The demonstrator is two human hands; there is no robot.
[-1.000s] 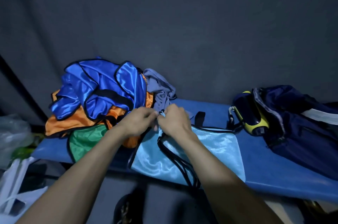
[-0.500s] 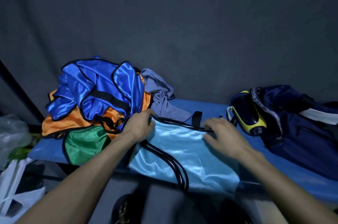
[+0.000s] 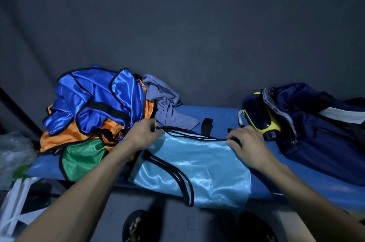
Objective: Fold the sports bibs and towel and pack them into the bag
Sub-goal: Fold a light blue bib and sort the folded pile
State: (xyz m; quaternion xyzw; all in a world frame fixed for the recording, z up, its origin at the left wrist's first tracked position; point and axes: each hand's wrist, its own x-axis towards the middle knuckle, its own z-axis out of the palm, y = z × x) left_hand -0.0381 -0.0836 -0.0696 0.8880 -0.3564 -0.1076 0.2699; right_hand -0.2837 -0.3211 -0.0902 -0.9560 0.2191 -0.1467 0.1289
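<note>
The light-blue bib (image 3: 197, 164) lies flat with its long side across the blue bench (image 3: 221, 112) and its near edge hanging over the front, before a dark grey wall (image 3: 177, 24). The left hand (image 3: 141, 136) pinches its far-left corner; the right hand (image 3: 245, 143) pinches its far-right corner, both palms down.

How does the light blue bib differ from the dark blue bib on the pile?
The light blue bib lies spread flat on the bench; the dark blue bib is crumpled atop the pile. The left hand and right hand hold the light blue bib's far edge; nothing touches the dark blue bib. Both are shiny with black trim.
</note>
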